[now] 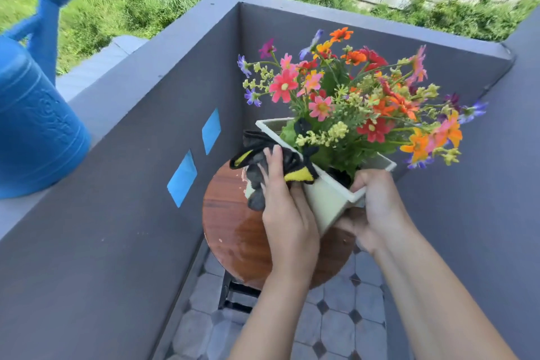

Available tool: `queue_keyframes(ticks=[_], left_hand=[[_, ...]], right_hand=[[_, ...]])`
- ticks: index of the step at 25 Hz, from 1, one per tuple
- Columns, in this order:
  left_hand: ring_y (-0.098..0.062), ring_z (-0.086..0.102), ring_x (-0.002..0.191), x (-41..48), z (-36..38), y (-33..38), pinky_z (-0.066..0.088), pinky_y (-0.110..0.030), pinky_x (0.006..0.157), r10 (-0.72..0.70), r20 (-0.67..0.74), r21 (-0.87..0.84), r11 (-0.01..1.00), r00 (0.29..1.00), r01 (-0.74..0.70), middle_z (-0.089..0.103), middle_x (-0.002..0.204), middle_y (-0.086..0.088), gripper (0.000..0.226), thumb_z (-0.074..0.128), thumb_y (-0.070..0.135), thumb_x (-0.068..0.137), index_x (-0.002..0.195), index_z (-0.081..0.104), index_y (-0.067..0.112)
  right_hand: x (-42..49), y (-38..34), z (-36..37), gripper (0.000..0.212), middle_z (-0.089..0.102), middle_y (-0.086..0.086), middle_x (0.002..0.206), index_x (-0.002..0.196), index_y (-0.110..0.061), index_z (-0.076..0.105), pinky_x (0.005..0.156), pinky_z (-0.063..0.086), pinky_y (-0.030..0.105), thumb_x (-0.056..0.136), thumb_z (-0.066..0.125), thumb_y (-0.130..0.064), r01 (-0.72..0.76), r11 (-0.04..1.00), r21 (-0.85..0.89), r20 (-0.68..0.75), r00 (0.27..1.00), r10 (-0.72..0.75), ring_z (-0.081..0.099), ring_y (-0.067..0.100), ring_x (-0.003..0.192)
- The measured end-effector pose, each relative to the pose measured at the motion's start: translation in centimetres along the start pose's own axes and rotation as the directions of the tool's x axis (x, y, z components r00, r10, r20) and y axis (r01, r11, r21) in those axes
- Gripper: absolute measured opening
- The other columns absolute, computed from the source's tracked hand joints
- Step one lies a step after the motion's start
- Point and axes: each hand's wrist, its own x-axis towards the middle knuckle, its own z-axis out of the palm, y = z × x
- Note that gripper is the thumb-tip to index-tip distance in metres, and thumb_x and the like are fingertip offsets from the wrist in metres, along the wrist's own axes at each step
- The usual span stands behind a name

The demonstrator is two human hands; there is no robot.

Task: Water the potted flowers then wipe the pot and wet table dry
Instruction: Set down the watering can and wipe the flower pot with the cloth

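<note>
A square white pot (pixel 327 199) full of pink, red and orange flowers (pixel 359 102) is tilted over a small round wooden table (pixel 230 225). My right hand (pixel 371 210) grips the pot's near corner and rim. My left hand (pixel 283 202) presses a grey, black and yellow cloth (pixel 260 166) against the pot's left side wall. A wet sheen lies on the tabletop in front of the pot.
A blue watering can (pixel 38 114) stands on the wide ledge of the grey balcony wall (pixel 122 184) at left, its spout pointing up. Grey walls close in the corner on three sides. Tiled floor (pixel 344 327) lies below the table.
</note>
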Motion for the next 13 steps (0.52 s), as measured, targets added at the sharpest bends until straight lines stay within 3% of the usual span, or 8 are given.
queue_keyframes(ticks=[2,3,5,7,8,10,13], left_hand=[[-0.044,0.051,0.116,1.8,-0.4,-0.3,0.035,-0.062,0.098,-0.020,-0.051,0.055,0.998,0.998,0.023,0.059,0.130,-0.011,0.049,0.027,0.033,0.092,0.135,0.022,0.055],[-0.039,0.058,0.105,2.9,-0.8,-0.4,0.038,-0.059,0.097,-0.034,-0.067,0.084,0.996,0.997,0.040,0.068,0.110,-0.005,0.046,0.029,0.030,0.094,0.138,0.026,0.045],[-0.034,0.060,0.089,5.0,-1.8,-0.7,0.045,-0.045,0.084,-0.120,-0.054,0.092,0.988,0.991,0.125,0.065,0.082,0.002,0.037,0.032,0.028,0.097,0.133,0.039,0.031],[-0.041,0.059,0.091,6.6,-3.0,-1.0,0.048,-0.049,0.079,-0.232,0.047,0.014,0.973,0.972,0.232,0.062,0.084,-0.009,0.030,0.034,0.041,0.094,0.119,0.048,0.037],[-0.041,0.059,0.086,6.8,-3.7,-0.9,0.045,-0.053,0.075,-0.261,0.108,-0.014,0.964,0.959,0.264,0.061,0.079,-0.007,0.028,0.034,0.048,0.091,0.112,0.051,0.039],[-0.034,0.057,0.083,6.2,-4.5,-0.2,0.043,-0.047,0.074,-0.224,0.218,-0.005,0.973,0.950,0.230,0.059,0.071,0.012,0.031,0.039,0.056,0.085,0.107,0.053,0.040],[-0.017,0.062,0.094,4.9,-5.0,0.1,0.051,-0.042,0.085,-0.108,0.310,0.054,0.994,0.945,0.096,0.061,0.091,0.028,0.046,0.057,0.059,0.077,0.117,0.047,0.038]], right_hand=[[-0.2,-0.1,-0.2,0.052,0.036,0.010,0.081,0.090,-0.020,0.045,0.075,0.053,0.065,0.039,0.040,-0.011,-0.024,1.000,-0.005,0.024,0.999,0.024,0.044,0.029,0.079],[-0.7,-0.4,-0.4,0.051,0.039,0.010,0.082,0.090,-0.014,0.049,0.075,0.054,0.063,0.040,0.040,-0.011,-0.034,0.999,-0.015,0.047,0.998,0.035,0.046,0.029,0.078],[-1.3,-0.9,-0.6,0.012,0.041,0.008,0.062,0.067,-0.009,0.042,0.065,0.057,0.043,0.057,0.038,-0.007,-0.044,0.996,-0.072,0.100,0.994,0.052,0.048,0.024,0.062],[-0.2,-1.1,-2.0,0.032,0.036,-0.001,0.041,0.047,-0.015,0.034,0.058,0.046,0.029,0.075,0.029,0.000,-0.040,0.996,-0.075,0.136,0.990,0.050,0.046,0.019,0.041],[-0.1,-1.5,-2.3,0.037,0.039,-0.002,0.042,0.042,-0.018,0.036,0.058,0.042,0.027,0.075,0.030,-0.003,-0.046,0.996,-0.081,0.147,0.987,0.057,0.046,0.017,0.039],[-0.6,-2.0,-1.8,0.011,0.043,0.004,0.061,0.059,-0.022,0.040,0.060,0.040,0.027,0.057,0.037,-0.011,-0.060,0.997,-0.053,0.133,0.989,0.067,0.049,0.021,0.051],[-0.1,-1.9,-2.6,0.029,0.045,0.006,0.068,0.071,-0.020,0.039,0.065,0.040,0.031,0.044,0.038,-0.012,-0.044,0.995,-0.094,0.072,0.996,0.051,0.048,0.026,0.067]])
